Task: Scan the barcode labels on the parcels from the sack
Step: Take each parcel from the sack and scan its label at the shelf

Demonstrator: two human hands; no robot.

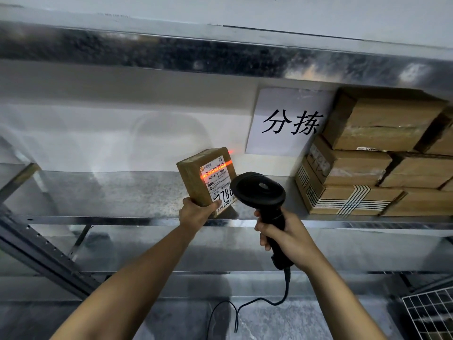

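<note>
Galvanised metal shelving [137,192] against a pale wall, seen from below head height. Small brown parcel [196,177] held upright, clear of the shelf surface or just over its front lip; cannot tell which. Gripped at its lower corner by left hand [196,214], thumb laid across the bottom of the white shipping label [219,184], other fingers curled behind and hidden. Orange scan line [215,169] falling slantwise across the upper barcode, well above the thumb, with a little spill onto the wall past the parcel's top right corner. Black corded scanner [259,190] just right of the parcel, head turned toward the label; right hand [286,238] clamped round the handle, fingers wrapped at the front where a trigger would sit, cable [245,305] trailing down from the butt. Further right of that hand, stacked brown cartons [372,163] on the same shelf, beside a white paper sign [289,123] with two printed characters. Wire mesh basket [431,312] at lower right. Sack not in view. Step judged to be the scan of this parcel. Recommended: keep the thumb low and off the bars, square the label to the scanner head, level the beam so it crosses every bar end to end, hold both steady until the read registers.
</note>
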